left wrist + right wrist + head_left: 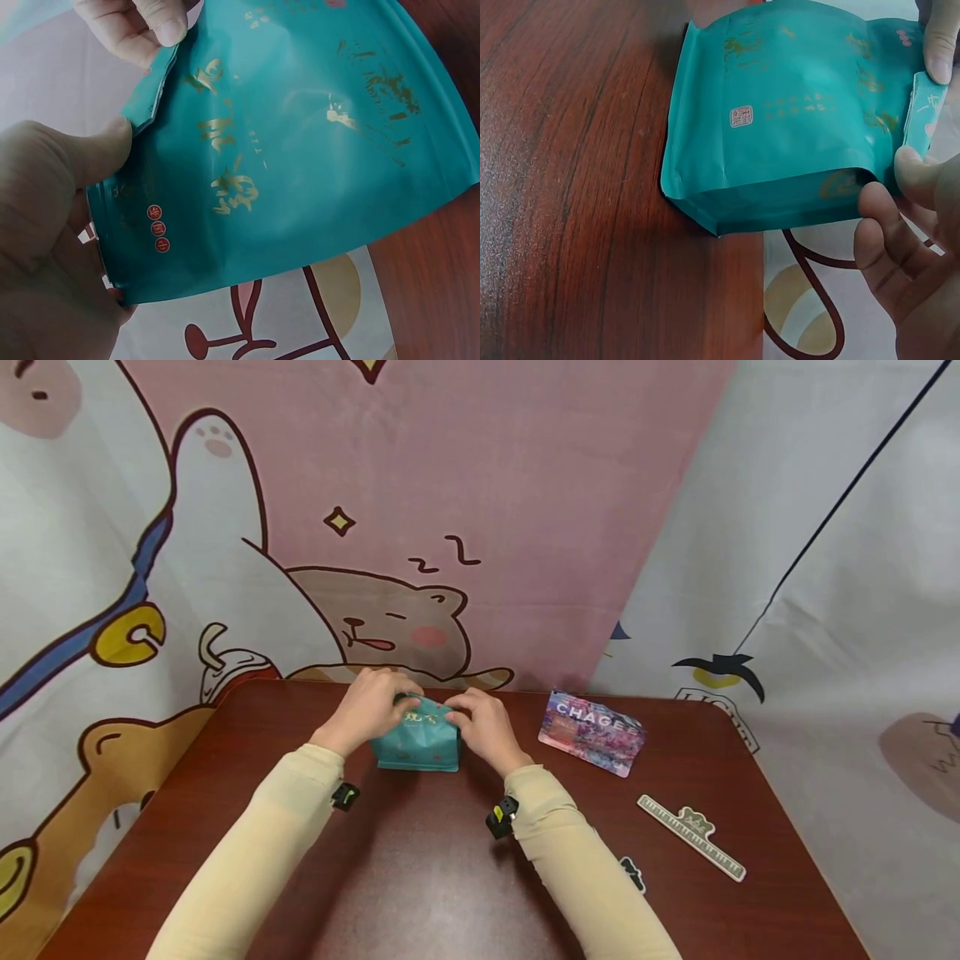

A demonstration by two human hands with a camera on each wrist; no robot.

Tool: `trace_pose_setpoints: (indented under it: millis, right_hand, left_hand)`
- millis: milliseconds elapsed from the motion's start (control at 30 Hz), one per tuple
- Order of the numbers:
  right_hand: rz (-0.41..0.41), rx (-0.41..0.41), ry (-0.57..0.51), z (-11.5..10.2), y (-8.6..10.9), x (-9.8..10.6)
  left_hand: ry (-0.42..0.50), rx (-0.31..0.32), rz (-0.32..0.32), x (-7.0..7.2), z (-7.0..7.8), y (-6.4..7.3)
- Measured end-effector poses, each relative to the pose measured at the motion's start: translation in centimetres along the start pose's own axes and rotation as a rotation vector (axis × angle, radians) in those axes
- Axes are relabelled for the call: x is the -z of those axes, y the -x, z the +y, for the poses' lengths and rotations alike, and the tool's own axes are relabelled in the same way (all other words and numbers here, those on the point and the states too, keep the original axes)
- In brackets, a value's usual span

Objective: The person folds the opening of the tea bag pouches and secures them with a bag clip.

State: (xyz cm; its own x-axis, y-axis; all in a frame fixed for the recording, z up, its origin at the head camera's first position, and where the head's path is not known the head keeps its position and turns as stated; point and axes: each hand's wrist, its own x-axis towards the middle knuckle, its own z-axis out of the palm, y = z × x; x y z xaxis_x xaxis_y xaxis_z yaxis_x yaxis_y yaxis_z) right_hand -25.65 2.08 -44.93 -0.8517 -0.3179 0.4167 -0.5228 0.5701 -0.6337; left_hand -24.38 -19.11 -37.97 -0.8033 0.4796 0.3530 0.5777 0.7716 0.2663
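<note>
A teal pouch bag [417, 748] with gold characters stands upright near the far edge of the table. Its top is folded over into a narrow strip [154, 90], seen in the left wrist view. My left hand [371, 710] pinches one end of that strip, thumb on the front and fingers behind the bag. At the other end, my right hand [486, 731] pinches the fold between thumb and fingers. In the right wrist view, two curled fingers [885, 217] of this hand lie beside the bag's side gusset. The bag's back is hidden.
To the right lies a colourful flat packet [592, 735] marked CHAGEE. Nearer me is a ruler [690, 837] with a decorated tab. A small dark green piece [632, 874] shows beside my right forearm, partly covered. A cartoon-printed cloth [540, 527] hangs behind the table [420, 877].
</note>
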Motion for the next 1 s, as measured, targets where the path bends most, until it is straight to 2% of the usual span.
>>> trace_pose_setpoints:
  millis: [167,400,600,767,1000]
  right_hand:
    - [0.018,-0.021,0.02,-0.1,0.0,0.0]
    - [0.057,-0.036,0.055,-0.3,0.0,0.0]
    - [0.045,-0.057,0.04,-0.5,-0.1,0.1]
    - [0.026,-0.034,0.026,-0.7,-0.3,0.3]
    - [0.025,0.028,-0.009,-1.0,-0.5,0.4]
  left_hand:
    - [0.003,-0.001,0.027,-0.3,0.0,-0.2]
    - [-0.01,-0.006,0.097,-0.7,0.2,-0.5]
    - [-0.056,0.014,0.135,-1.0,0.5,-0.7]
    - [-0.1,0.039,0.151,-1.1,0.6,-0.8]
    - [-0.126,0.033,0.144,-1.2,0.9,-0.8]
